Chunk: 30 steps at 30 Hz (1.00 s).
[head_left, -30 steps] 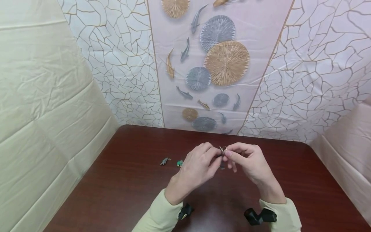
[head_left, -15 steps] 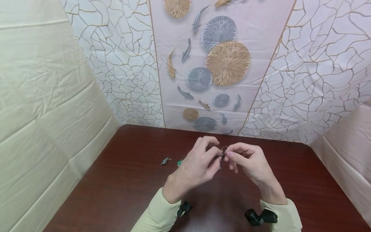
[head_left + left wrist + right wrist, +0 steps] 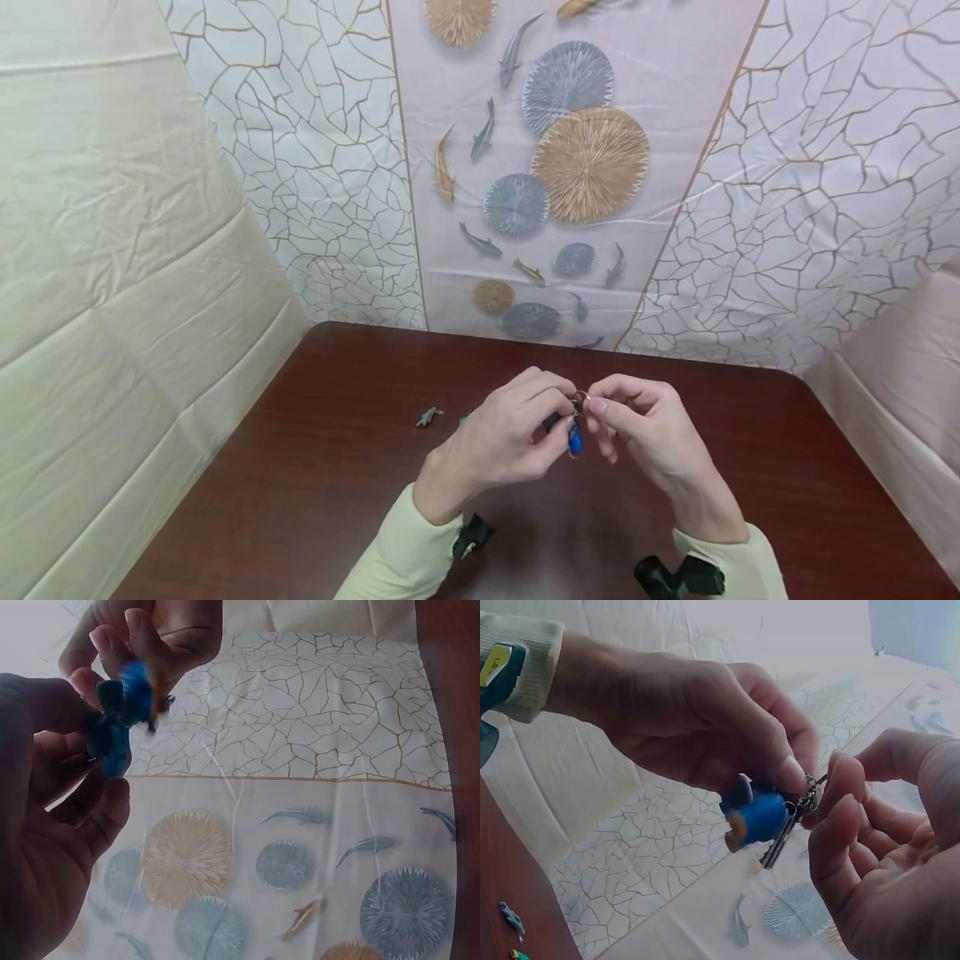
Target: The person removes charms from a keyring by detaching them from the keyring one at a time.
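Observation:
Both hands meet over the table around a key ring (image 3: 581,402). My left hand (image 3: 513,433) pinches it by the chain side, thumb and fingertips close together. My right hand (image 3: 645,429) pinches the ring's other side between thumb and forefinger. A blue charm (image 3: 575,439) hangs under the fingers. In the right wrist view this blue charm (image 3: 761,817) has orange ends and a short metal chain (image 3: 807,796), with a silver key (image 3: 778,847) dangling beside it. A dark teal charm (image 3: 112,742) shows between the left fingers in the left wrist view.
A small grey figure charm (image 3: 429,417) lies on the dark red-brown table (image 3: 300,500), left of the hands. Beside it a green charm (image 3: 462,419) is mostly hidden behind the left hand. Patterned cloth (image 3: 517,167) hangs beyond the table's far edge.
The left forefinger, lifted half a second ago, has come down to the ring. The blue charm now hangs in plain sight below the fingers. The left hand covers more of the green charm.

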Each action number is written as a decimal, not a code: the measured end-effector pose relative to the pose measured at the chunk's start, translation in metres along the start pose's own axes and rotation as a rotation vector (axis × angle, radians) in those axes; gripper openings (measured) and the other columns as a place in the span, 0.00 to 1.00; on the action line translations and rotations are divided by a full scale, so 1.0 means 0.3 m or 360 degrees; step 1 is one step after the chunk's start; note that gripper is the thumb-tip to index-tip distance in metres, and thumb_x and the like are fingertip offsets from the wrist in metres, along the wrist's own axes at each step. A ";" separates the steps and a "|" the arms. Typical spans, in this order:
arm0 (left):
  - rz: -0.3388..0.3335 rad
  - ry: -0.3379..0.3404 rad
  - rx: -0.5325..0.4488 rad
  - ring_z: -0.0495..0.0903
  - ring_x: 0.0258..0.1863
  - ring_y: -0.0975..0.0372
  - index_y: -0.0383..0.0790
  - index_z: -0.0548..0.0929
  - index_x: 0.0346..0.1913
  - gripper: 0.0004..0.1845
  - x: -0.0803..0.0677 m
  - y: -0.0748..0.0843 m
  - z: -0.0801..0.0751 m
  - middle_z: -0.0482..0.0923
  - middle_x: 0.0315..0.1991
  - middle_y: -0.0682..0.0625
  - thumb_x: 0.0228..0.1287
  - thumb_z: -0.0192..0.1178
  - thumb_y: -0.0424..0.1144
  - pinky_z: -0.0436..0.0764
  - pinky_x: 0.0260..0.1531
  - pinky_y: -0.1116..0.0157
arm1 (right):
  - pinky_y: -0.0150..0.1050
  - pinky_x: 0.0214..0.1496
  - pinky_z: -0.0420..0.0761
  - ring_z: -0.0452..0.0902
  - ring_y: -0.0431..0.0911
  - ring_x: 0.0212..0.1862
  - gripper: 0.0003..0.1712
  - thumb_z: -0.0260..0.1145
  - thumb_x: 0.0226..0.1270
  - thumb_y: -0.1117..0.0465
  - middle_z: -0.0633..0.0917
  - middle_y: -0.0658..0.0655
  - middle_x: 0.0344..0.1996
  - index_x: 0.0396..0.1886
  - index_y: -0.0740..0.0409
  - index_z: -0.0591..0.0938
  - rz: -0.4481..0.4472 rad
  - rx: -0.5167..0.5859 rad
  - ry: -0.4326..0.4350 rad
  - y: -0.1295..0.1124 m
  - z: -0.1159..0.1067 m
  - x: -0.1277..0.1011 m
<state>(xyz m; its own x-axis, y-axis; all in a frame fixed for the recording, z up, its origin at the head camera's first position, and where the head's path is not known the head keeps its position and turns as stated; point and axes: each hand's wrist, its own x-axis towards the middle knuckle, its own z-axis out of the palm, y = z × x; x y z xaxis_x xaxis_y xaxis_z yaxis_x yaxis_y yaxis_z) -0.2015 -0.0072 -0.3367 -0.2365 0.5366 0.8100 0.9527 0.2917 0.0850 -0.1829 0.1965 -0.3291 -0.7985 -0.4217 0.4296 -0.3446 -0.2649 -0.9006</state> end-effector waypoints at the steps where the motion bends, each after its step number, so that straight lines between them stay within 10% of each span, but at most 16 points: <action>1: -0.0004 -0.0003 -0.0010 0.74 0.40 0.66 0.40 0.78 0.33 0.02 -0.001 0.001 0.000 0.79 0.41 0.53 0.59 0.61 0.31 0.73 0.42 0.79 | 0.40 0.14 0.68 0.73 0.41 0.17 0.16 0.51 0.69 0.78 0.83 0.47 0.24 0.35 0.59 0.82 0.0016 -0.0008 -0.0001 -0.003 0.000 -0.002; 19: -0.0160 -0.0094 -0.0325 0.67 0.25 0.69 0.44 0.73 0.32 0.05 -0.011 0.007 -0.007 0.70 0.28 0.57 0.61 0.55 0.30 0.64 0.26 0.82 | 0.37 0.16 0.70 0.71 0.42 0.17 0.16 0.54 0.66 0.80 0.83 0.47 0.25 0.36 0.58 0.82 0.0058 -0.0041 -0.0078 -0.014 0.021 -0.012; 30: -0.0184 -0.0158 -0.0233 0.71 0.28 0.71 0.44 0.74 0.30 0.05 -0.014 0.011 -0.027 0.74 0.27 0.57 0.58 0.55 0.29 0.68 0.31 0.82 | 0.38 0.18 0.74 0.72 0.42 0.16 0.08 0.63 0.63 0.76 0.83 0.45 0.23 0.33 0.60 0.82 0.0025 -0.0545 0.0053 -0.028 0.061 -0.023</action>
<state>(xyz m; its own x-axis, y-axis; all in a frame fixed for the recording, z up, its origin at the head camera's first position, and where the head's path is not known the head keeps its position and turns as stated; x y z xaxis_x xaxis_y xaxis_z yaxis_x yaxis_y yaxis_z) -0.1957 -0.0147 -0.3351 -0.3569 0.5838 0.7292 0.9339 0.2420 0.2633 -0.1656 0.1858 -0.3233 -0.8190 -0.3932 0.4179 -0.4731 0.0505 -0.8796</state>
